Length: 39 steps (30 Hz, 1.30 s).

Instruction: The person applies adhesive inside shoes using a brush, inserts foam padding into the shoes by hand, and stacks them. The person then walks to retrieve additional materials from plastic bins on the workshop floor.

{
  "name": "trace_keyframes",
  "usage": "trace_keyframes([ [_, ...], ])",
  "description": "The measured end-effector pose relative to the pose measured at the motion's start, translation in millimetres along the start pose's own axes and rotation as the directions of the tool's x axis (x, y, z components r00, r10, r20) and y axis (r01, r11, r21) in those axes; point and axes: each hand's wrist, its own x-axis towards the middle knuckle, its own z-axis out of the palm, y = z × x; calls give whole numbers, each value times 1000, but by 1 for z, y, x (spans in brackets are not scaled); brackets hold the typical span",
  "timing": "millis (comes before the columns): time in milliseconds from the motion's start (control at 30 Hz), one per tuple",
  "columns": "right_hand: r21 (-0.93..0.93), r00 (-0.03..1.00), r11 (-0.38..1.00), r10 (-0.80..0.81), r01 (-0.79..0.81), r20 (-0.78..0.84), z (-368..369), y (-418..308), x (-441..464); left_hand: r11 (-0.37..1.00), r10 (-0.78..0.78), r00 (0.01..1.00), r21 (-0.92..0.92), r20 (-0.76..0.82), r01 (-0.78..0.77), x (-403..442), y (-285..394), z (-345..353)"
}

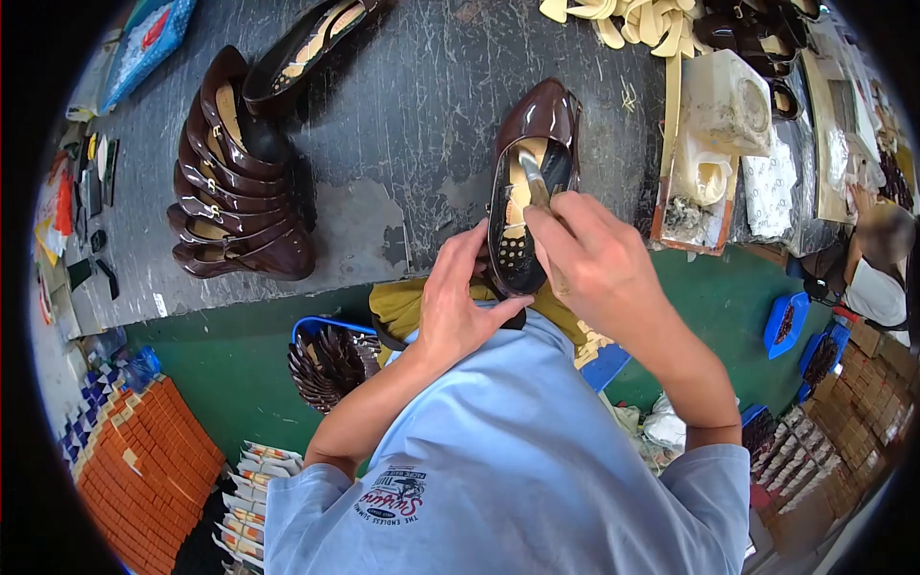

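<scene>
A glossy dark brown shoe [542, 113] lies on the worn dark table, toe pointing away from me. My left hand [458, 292] grips it near the heel, fingers along its left side and thumb at the back. In my right hand [599, 254] is a brush [535, 179], its handle mostly hidden by my fingers. The brush tip reaches into the shoe, touching or just above the pale insole [517, 196]. Dark padding with pale dots shows at the heel end of the insole.
Several nested brown shoes [240, 206] stand left, another shoe [302, 57] beyond them. To the right, a grimy white container [725, 105] sits on a tray [692, 240]. Pale insole pieces [661, 21] lie at the back. Orange boxes [144, 470] are stacked lower left. Another person [877, 278] is at far right.
</scene>
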Motion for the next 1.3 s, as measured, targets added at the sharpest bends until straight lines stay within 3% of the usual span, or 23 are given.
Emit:
trace_keyframes([
  [67,-88,992,995,-50,40,-118,19,6,-4,1000,7,1000,4,-11,-7,0,0,0],
  [167,-176,967,983,11,-57,-254,44,12,-3,1000,8,1000,9,-25,-8,-1,0,2],
  [367,-88,836,975,129,-206,-533,62,6,-9,999,38,999,6,-28,-38,-3,-5,3],
  [467,84,764,967,242,-241,-598,60,-8,-17,999,49,998,10,-41,-49,-3,-7,4],
  [600,260,762,928,367,-266,-534,54,-30,-34,999,48,998,1,-35,-48,-2,-6,3],
  [1100,442,763,745,620,-499,-185,6,-66,-41,999,39,999,-24,-31,-40,-4,-10,5],
  [1200,495,724,636,690,-592,-22,-9,-59,-31,999,45,999,-8,-22,-46,-4,-12,4],
  [1300,527,742,612,669,-590,54,-16,-43,-25,999,35,999,-1,-7,-35,-3,-10,2],
])
